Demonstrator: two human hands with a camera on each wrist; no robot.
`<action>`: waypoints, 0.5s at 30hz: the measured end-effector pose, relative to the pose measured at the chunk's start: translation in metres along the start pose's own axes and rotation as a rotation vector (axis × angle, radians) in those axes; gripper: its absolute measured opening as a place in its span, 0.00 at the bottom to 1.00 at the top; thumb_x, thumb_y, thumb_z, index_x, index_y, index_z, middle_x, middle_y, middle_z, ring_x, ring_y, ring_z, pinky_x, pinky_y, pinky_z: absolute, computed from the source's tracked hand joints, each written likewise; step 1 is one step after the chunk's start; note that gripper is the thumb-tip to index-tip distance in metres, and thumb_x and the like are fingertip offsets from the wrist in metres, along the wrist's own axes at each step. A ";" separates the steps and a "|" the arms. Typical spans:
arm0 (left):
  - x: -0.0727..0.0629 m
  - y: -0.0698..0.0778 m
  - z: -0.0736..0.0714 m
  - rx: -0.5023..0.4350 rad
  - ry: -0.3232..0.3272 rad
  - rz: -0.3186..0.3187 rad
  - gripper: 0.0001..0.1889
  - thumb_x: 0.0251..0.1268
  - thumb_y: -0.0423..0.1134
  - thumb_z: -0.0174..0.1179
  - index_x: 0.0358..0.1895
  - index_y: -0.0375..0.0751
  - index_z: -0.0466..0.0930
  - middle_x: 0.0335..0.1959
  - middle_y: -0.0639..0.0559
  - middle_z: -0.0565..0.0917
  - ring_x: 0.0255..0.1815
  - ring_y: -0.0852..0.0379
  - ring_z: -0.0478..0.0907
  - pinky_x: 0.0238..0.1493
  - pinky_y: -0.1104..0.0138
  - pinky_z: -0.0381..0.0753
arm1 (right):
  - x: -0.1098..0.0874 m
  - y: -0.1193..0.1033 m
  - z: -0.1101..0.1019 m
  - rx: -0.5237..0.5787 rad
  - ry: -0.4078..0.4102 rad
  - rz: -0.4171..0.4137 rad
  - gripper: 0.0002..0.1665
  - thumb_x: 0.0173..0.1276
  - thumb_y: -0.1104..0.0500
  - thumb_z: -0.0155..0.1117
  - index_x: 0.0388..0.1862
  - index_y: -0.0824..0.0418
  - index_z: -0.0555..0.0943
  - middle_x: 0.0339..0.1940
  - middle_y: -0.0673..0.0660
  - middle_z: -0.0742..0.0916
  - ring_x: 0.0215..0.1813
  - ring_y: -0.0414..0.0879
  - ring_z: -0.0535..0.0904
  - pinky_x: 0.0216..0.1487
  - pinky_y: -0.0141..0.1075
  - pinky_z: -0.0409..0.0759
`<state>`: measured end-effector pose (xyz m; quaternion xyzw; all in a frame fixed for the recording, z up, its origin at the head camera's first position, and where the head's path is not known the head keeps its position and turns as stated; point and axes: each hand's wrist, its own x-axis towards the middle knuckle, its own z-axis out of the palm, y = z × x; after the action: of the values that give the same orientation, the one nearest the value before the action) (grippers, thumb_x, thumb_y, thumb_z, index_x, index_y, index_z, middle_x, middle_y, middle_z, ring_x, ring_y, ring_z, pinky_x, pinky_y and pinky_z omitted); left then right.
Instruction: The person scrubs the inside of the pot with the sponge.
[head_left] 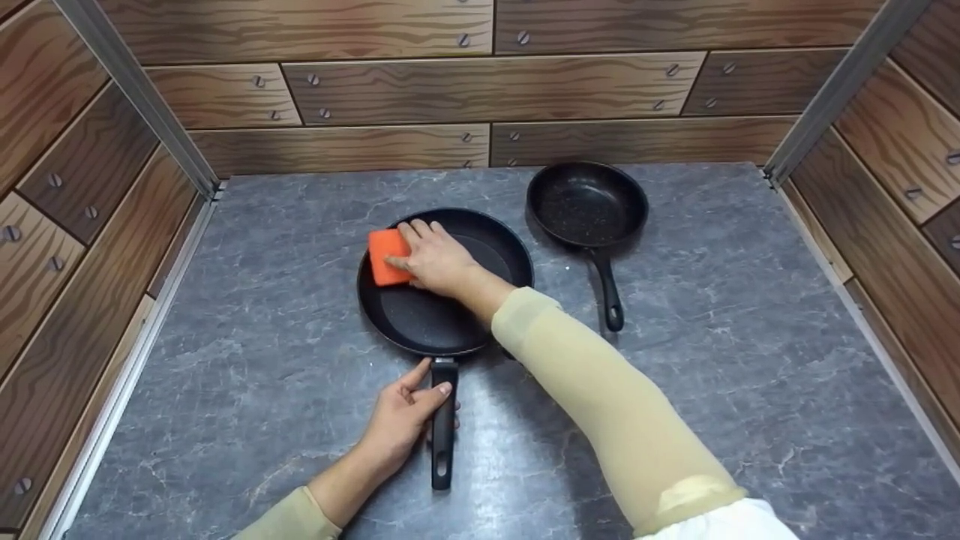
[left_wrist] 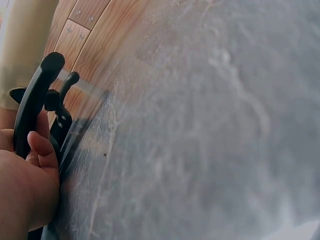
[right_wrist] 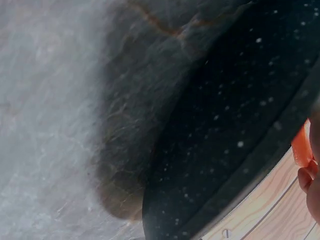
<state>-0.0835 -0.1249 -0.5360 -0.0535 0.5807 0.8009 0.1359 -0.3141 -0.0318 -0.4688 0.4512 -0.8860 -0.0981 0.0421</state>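
A large black frying pan (head_left: 435, 322) is in the middle of the head view, its handle toward me. My left hand (head_left: 401, 420) grips the handle (head_left: 443, 450) close to the pan body, thumb on top. In the left wrist view that hand (left_wrist: 30, 185) is curled about the handle (left_wrist: 32, 107). My right hand (head_left: 442, 262) reaches across the pan and holds an orange sponge (head_left: 386, 247) against its inner left wall. The right wrist view shows the pan's speckled dark surface (right_wrist: 225, 115), with part of the sponge (right_wrist: 301, 145) beyond the rim.
A smaller black frying pan (head_left: 589, 202) sits at the back right, handle toward me. The grey marbled tabletop (head_left: 712, 337) is bordered by wood-patterned panels (head_left: 487, 90) and metal corner posts (head_left: 142, 90).
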 end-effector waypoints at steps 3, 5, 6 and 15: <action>0.000 -0.001 0.000 -0.014 -0.009 0.005 0.44 0.78 0.34 0.63 0.85 0.27 0.44 0.32 0.40 0.90 0.25 0.54 0.88 0.24 0.69 0.85 | 0.000 0.001 0.003 -0.023 0.010 0.002 0.32 0.78 0.47 0.67 0.79 0.38 0.74 0.80 0.69 0.67 0.78 0.65 0.63 0.77 0.58 0.68; 0.000 -0.002 0.000 -0.021 -0.010 0.009 0.44 0.78 0.33 0.63 0.85 0.26 0.43 0.31 0.41 0.90 0.25 0.54 0.88 0.24 0.69 0.85 | 0.000 0.001 0.005 -0.026 0.013 0.007 0.32 0.79 0.48 0.66 0.80 0.38 0.74 0.81 0.69 0.67 0.78 0.65 0.63 0.77 0.58 0.68; 0.001 -0.002 0.001 -0.021 -0.009 0.012 0.44 0.78 0.33 0.63 0.84 0.26 0.43 0.31 0.42 0.90 0.25 0.54 0.88 0.24 0.69 0.85 | 0.000 0.002 0.005 -0.028 0.014 0.011 0.32 0.79 0.49 0.65 0.80 0.38 0.73 0.81 0.70 0.66 0.78 0.65 0.63 0.77 0.58 0.68; 0.001 -0.003 0.000 -0.041 0.003 0.013 0.44 0.77 0.32 0.63 0.84 0.26 0.44 0.32 0.39 0.90 0.25 0.54 0.88 0.29 0.66 0.88 | 0.002 0.004 0.007 -0.048 0.035 0.027 0.30 0.81 0.50 0.61 0.79 0.38 0.74 0.80 0.69 0.68 0.78 0.65 0.64 0.77 0.58 0.68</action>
<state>-0.0833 -0.1245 -0.5388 -0.0538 0.5649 0.8133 0.1285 -0.3190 -0.0301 -0.4752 0.4396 -0.8886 -0.1108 0.0696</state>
